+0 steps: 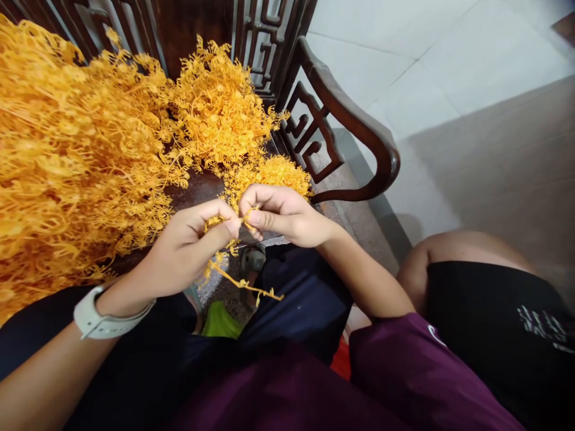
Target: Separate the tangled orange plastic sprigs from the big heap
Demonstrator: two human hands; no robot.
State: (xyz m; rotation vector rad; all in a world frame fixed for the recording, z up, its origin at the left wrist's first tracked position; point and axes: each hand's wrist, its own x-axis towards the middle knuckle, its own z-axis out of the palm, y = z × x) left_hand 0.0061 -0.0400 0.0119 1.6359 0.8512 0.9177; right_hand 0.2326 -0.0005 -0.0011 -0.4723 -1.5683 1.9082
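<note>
My left hand [191, 245], with a pale watch strap [112, 323] at its wrist, pinches a yellow-orange artificial flower stem [245, 282]. The stem's bare end hangs below that hand, over my dark trousers. Close against it, my right hand [283, 215] is closed too, thumb and finger on a small yellow-orange piece at the stem's upper part. Whether that piece is joined to the stem is hidden by my fingers. Just beyond my fingertips lies a small heap of the same yellow-orange flowers [274, 173].
Large piles of yellow-orange flowers [81, 161] cover the dark wooden bench [197, 187] on the left. Its carved armrest [359, 126] juts out at the right. Another person's knee [471, 248] is close on my right. Something bright green [221, 322] lies below my hands.
</note>
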